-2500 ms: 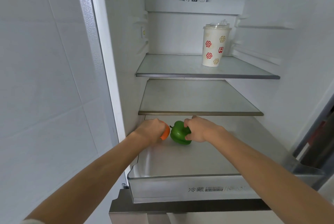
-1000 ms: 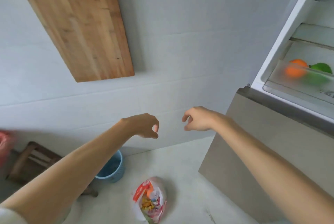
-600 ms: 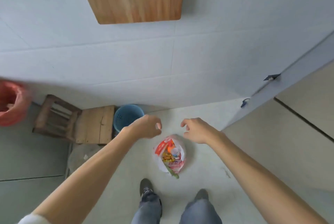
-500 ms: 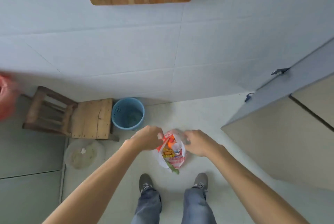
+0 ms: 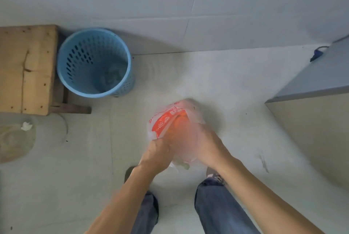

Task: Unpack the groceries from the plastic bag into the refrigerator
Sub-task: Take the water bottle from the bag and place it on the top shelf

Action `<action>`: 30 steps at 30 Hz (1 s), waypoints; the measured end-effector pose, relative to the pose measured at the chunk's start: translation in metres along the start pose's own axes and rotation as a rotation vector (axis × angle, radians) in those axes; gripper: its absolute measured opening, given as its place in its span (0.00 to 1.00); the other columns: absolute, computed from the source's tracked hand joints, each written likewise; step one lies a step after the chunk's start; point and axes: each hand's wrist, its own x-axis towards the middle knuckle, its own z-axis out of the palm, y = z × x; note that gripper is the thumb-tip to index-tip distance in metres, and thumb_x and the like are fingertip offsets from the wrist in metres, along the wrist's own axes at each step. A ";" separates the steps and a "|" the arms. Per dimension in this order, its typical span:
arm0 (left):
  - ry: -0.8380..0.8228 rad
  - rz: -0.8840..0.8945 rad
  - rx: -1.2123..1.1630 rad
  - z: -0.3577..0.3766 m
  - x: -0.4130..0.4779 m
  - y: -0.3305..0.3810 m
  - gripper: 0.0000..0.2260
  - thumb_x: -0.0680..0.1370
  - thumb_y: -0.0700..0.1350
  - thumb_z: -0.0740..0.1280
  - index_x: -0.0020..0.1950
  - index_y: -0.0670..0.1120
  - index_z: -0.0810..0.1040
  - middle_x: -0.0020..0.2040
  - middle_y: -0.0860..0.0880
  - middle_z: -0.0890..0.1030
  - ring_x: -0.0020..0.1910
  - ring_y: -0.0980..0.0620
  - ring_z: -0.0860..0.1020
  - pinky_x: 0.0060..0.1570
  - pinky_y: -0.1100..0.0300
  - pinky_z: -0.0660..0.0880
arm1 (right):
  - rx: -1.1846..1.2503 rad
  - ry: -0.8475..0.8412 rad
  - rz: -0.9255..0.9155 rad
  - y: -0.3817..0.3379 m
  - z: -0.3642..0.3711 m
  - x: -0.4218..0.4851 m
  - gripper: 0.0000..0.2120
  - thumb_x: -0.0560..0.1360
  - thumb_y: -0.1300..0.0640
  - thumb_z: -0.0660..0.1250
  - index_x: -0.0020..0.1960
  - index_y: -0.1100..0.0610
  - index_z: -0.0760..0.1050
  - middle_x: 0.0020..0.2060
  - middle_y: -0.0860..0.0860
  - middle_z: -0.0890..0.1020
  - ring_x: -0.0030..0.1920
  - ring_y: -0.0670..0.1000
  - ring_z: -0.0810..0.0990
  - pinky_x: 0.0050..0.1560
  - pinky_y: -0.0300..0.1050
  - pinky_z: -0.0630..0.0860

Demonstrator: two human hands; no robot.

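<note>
A white plastic bag (image 5: 164, 122) with red print sits on the pale floor in front of my feet. Something orange shows blurred through its thin film, and a bit of green pokes out at its near end. My left hand (image 5: 156, 155) is closed on the bag's near left edge. My right hand (image 5: 205, 145) is pressed against the bag's right side, its fingers sunk behind the film; what they hold is hidden. The refrigerator's lower front (image 5: 311, 120) stands at the right edge.
A blue perforated basket (image 5: 94, 62) stands by the wall to the left. Beside it is a wooden stool (image 5: 24, 67), with a clear lid or dish (image 5: 15, 139) on the floor below it. My shoes and jeans (image 5: 217, 205) are just behind the bag.
I turned from the fridge shelf, where the orange and green pepper stayed, and bent down. Both hands dropped from above the bag onto it and took hold of it.
</note>
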 end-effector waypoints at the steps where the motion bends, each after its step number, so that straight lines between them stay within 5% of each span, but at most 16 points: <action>1: 0.018 -0.017 -0.054 0.014 0.021 -0.005 0.12 0.78 0.44 0.61 0.61 0.48 0.75 0.53 0.49 0.81 0.47 0.50 0.79 0.43 0.60 0.76 | -0.009 0.012 -0.005 0.007 0.010 0.023 0.26 0.76 0.59 0.66 0.72 0.52 0.64 0.64 0.54 0.73 0.63 0.56 0.75 0.60 0.50 0.76; 7: 0.034 -0.104 -0.214 0.073 0.113 -0.042 0.18 0.74 0.41 0.64 0.63 0.49 0.75 0.54 0.50 0.81 0.53 0.49 0.79 0.53 0.54 0.77 | -0.025 0.071 -0.037 0.038 0.077 0.124 0.23 0.77 0.53 0.68 0.69 0.53 0.67 0.62 0.54 0.75 0.62 0.56 0.75 0.61 0.51 0.75; 12: -0.034 -0.127 -0.189 0.067 0.088 -0.047 0.15 0.79 0.49 0.63 0.65 0.50 0.72 0.56 0.50 0.80 0.52 0.50 0.78 0.49 0.58 0.76 | -0.002 0.085 -0.001 0.042 0.080 0.095 0.10 0.79 0.54 0.65 0.56 0.54 0.66 0.50 0.48 0.76 0.47 0.47 0.77 0.36 0.35 0.71; 20: -0.076 -0.057 -0.219 -0.034 -0.038 0.046 0.12 0.80 0.48 0.63 0.62 0.52 0.73 0.52 0.52 0.79 0.46 0.53 0.78 0.38 0.65 0.72 | 0.276 0.204 0.018 -0.004 -0.079 -0.073 0.12 0.75 0.46 0.70 0.53 0.46 0.69 0.42 0.43 0.78 0.41 0.46 0.77 0.43 0.44 0.77; 26: -0.029 0.045 -0.389 -0.114 -0.161 0.153 0.06 0.78 0.45 0.65 0.54 0.54 0.77 0.51 0.48 0.83 0.45 0.52 0.83 0.48 0.50 0.81 | 0.258 0.337 -0.100 -0.061 -0.211 -0.235 0.15 0.75 0.45 0.70 0.53 0.42 0.65 0.53 0.43 0.81 0.48 0.46 0.79 0.52 0.43 0.76; 30: -0.124 0.054 -0.634 -0.137 -0.239 0.238 0.12 0.82 0.51 0.61 0.60 0.47 0.76 0.54 0.44 0.81 0.47 0.47 0.82 0.38 0.57 0.79 | 0.270 0.530 -0.117 -0.080 -0.284 -0.339 0.15 0.74 0.44 0.70 0.55 0.43 0.66 0.56 0.40 0.81 0.51 0.45 0.79 0.53 0.39 0.74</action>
